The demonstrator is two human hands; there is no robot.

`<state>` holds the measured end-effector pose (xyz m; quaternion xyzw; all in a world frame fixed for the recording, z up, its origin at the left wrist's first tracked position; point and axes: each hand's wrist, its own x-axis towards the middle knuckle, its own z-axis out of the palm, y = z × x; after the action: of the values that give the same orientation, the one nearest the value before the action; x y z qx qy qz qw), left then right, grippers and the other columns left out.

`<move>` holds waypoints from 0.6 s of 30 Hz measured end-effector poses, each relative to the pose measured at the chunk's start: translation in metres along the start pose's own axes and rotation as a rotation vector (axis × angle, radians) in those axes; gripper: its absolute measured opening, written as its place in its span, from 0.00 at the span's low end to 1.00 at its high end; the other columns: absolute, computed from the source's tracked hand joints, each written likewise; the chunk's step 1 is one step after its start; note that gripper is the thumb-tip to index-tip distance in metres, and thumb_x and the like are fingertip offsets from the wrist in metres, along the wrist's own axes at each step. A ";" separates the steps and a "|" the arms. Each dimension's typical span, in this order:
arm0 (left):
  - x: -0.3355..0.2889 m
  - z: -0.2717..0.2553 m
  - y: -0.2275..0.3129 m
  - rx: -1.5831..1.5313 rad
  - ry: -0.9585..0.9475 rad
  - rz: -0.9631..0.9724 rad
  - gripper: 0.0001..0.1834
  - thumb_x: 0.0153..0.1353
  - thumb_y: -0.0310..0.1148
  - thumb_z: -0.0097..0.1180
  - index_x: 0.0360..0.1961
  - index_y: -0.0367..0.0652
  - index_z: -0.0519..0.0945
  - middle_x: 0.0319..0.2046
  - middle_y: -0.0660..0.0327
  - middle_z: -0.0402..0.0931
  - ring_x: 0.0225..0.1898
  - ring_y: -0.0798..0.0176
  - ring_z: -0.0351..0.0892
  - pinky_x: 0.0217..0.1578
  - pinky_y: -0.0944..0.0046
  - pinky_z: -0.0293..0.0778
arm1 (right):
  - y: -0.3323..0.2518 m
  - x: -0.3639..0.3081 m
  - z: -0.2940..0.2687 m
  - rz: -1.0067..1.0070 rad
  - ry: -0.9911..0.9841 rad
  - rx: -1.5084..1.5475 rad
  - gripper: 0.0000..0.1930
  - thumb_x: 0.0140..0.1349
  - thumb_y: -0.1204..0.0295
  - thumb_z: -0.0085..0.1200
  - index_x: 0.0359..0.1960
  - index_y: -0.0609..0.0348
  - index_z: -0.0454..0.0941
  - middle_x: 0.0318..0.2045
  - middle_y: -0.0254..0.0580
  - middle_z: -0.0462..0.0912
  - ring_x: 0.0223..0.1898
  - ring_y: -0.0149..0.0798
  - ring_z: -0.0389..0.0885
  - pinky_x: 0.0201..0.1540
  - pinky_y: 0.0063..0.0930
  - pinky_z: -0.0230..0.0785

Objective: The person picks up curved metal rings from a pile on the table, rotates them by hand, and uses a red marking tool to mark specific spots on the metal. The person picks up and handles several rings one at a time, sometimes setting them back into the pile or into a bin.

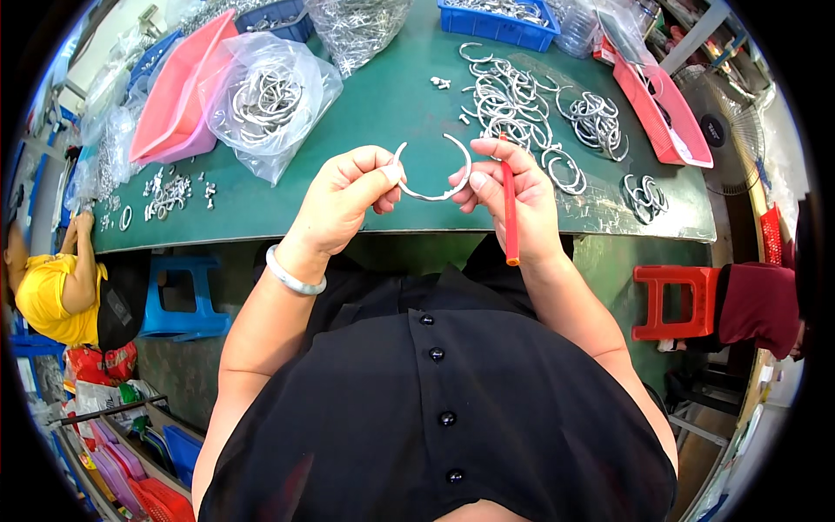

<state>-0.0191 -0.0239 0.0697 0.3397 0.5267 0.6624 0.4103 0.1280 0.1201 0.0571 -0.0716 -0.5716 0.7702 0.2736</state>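
Observation:
A silver C-shaped metal bangle [424,197] is held up near the front edge of the green table [383,113], its gap facing away from me. My left hand [352,191] pinches its left side between thumb and fingers. On the opposite side, my right hand [526,196] grips the bangle with thumb and fingertips. That same hand also carries a red pencil-like stick [511,213], pointing down toward me. Beyond my right hand lies a loose heap of similar open bangles [509,96]. A tighter pile [596,120] and a small group of bangles [645,198] sit farther right.
A clear plastic bag of bangles [274,109] and a pink bin [174,113] stand at left, near small metal parts [167,196]. A blue basket [500,24] is at the back, a pink tray [657,113] at right. People sit at left [56,300] and right [757,309].

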 end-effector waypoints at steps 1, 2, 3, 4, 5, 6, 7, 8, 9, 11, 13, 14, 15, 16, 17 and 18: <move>0.000 0.000 0.000 0.000 0.000 0.000 0.07 0.58 0.31 0.48 0.26 0.42 0.74 0.20 0.69 0.70 0.22 0.77 0.65 0.25 0.77 0.63 | 0.000 0.000 0.000 0.000 0.000 0.000 0.15 0.58 0.78 0.47 0.47 0.65 0.64 0.31 0.44 0.78 0.29 0.30 0.76 0.32 0.20 0.69; -0.001 0.001 0.001 -0.003 -0.004 0.001 0.07 0.58 0.31 0.48 0.26 0.42 0.74 0.20 0.69 0.70 0.22 0.77 0.65 0.25 0.77 0.63 | 0.000 0.000 -0.001 0.010 -0.007 0.001 0.15 0.58 0.78 0.48 0.47 0.65 0.64 0.31 0.44 0.78 0.29 0.30 0.76 0.32 0.20 0.69; -0.001 0.001 0.001 -0.006 -0.009 0.003 0.07 0.58 0.31 0.49 0.26 0.42 0.74 0.20 0.69 0.70 0.22 0.77 0.65 0.25 0.77 0.63 | 0.000 0.000 -0.001 0.019 -0.013 0.002 0.15 0.58 0.78 0.48 0.47 0.65 0.64 0.30 0.44 0.78 0.29 0.30 0.76 0.31 0.20 0.68; -0.002 0.002 0.002 -0.006 -0.008 0.002 0.07 0.58 0.31 0.49 0.26 0.42 0.74 0.20 0.69 0.70 0.22 0.77 0.65 0.25 0.77 0.63 | 0.000 0.000 0.000 0.020 -0.013 0.002 0.15 0.58 0.78 0.48 0.47 0.65 0.64 0.30 0.44 0.78 0.29 0.30 0.76 0.31 0.20 0.68; -0.002 0.003 0.004 0.000 -0.012 0.006 0.06 0.58 0.30 0.48 0.26 0.41 0.73 0.20 0.68 0.69 0.22 0.76 0.65 0.25 0.76 0.62 | -0.001 0.000 0.001 0.033 -0.008 -0.005 0.15 0.58 0.78 0.48 0.47 0.65 0.64 0.30 0.44 0.78 0.29 0.30 0.76 0.31 0.20 0.68; -0.003 0.004 0.004 0.007 -0.016 0.011 0.06 0.59 0.30 0.47 0.27 0.40 0.72 0.21 0.67 0.68 0.22 0.75 0.65 0.25 0.76 0.62 | -0.001 0.000 0.001 0.046 -0.003 -0.012 0.15 0.57 0.78 0.48 0.47 0.64 0.64 0.30 0.44 0.78 0.29 0.30 0.76 0.31 0.20 0.68; -0.003 0.004 0.004 0.006 -0.016 0.010 0.06 0.59 0.30 0.47 0.27 0.40 0.72 0.21 0.67 0.68 0.22 0.75 0.65 0.25 0.76 0.62 | -0.001 0.000 0.001 0.047 -0.003 -0.012 0.15 0.57 0.78 0.48 0.47 0.64 0.64 0.30 0.44 0.78 0.29 0.30 0.76 0.31 0.20 0.68; -0.003 0.004 0.004 0.010 -0.010 0.010 0.06 0.59 0.30 0.47 0.27 0.40 0.72 0.21 0.67 0.68 0.22 0.75 0.65 0.25 0.76 0.62 | -0.001 0.000 0.001 0.053 0.003 -0.015 0.15 0.57 0.78 0.49 0.46 0.64 0.65 0.30 0.44 0.78 0.29 0.30 0.76 0.31 0.20 0.68; -0.003 0.004 0.003 0.013 -0.005 0.010 0.06 0.59 0.30 0.46 0.27 0.40 0.72 0.22 0.67 0.68 0.22 0.75 0.65 0.25 0.76 0.62 | -0.001 0.000 0.001 0.059 0.010 -0.017 0.15 0.57 0.78 0.49 0.46 0.64 0.65 0.30 0.44 0.78 0.28 0.30 0.76 0.30 0.20 0.68; -0.004 0.006 0.002 0.009 0.002 0.008 0.07 0.59 0.30 0.46 0.27 0.40 0.72 0.22 0.67 0.69 0.23 0.75 0.65 0.25 0.76 0.62 | 0.000 0.000 0.000 0.070 0.010 -0.021 0.15 0.57 0.78 0.49 0.46 0.64 0.65 0.29 0.44 0.79 0.28 0.30 0.76 0.30 0.20 0.68; -0.004 0.007 0.000 0.006 0.009 0.006 0.07 0.59 0.30 0.45 0.27 0.40 0.72 0.22 0.66 0.69 0.23 0.75 0.65 0.25 0.76 0.63 | 0.001 0.000 -0.001 0.083 0.010 -0.025 0.15 0.57 0.78 0.49 0.46 0.64 0.65 0.29 0.44 0.79 0.28 0.30 0.76 0.30 0.19 0.68; -0.004 0.008 -0.001 0.006 0.012 0.008 0.07 0.60 0.30 0.45 0.27 0.40 0.72 0.22 0.66 0.69 0.23 0.75 0.66 0.25 0.76 0.63 | 0.002 0.000 -0.001 0.094 0.016 -0.024 0.16 0.56 0.78 0.50 0.46 0.64 0.65 0.29 0.45 0.79 0.28 0.30 0.76 0.30 0.20 0.68; -0.004 0.008 -0.003 0.005 0.015 0.010 0.08 0.60 0.31 0.44 0.27 0.40 0.72 0.22 0.65 0.70 0.22 0.74 0.67 0.25 0.76 0.64 | 0.003 -0.001 -0.002 0.106 0.021 -0.024 0.16 0.56 0.78 0.50 0.46 0.64 0.64 0.29 0.45 0.79 0.28 0.31 0.77 0.30 0.21 0.68; -0.004 0.008 -0.004 0.005 0.016 0.009 0.08 0.60 0.31 0.44 0.27 0.40 0.72 0.22 0.65 0.70 0.22 0.74 0.67 0.25 0.76 0.64 | 0.003 -0.001 -0.002 0.107 0.021 -0.023 0.16 0.56 0.78 0.50 0.46 0.64 0.64 0.29 0.45 0.79 0.28 0.31 0.77 0.30 0.21 0.68; -0.004 0.008 -0.005 -0.012 0.025 -0.014 0.08 0.61 0.31 0.44 0.27 0.40 0.72 0.23 0.65 0.71 0.23 0.74 0.69 0.25 0.76 0.65 | 0.004 -0.002 -0.002 0.109 0.026 -0.030 0.15 0.56 0.78 0.49 0.46 0.65 0.64 0.29 0.44 0.79 0.28 0.30 0.76 0.30 0.20 0.68; -0.004 0.008 -0.007 -0.029 0.034 -0.037 0.09 0.61 0.31 0.44 0.27 0.40 0.72 0.24 0.64 0.72 0.23 0.73 0.71 0.25 0.76 0.66 | 0.004 -0.002 -0.003 0.111 0.030 -0.036 0.15 0.57 0.78 0.49 0.46 0.65 0.64 0.29 0.44 0.79 0.28 0.29 0.76 0.30 0.19 0.68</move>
<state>-0.0091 -0.0235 0.0649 0.3127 0.5302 0.6680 0.4182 0.1292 0.1206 0.0517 -0.1196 -0.5764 0.7727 0.2375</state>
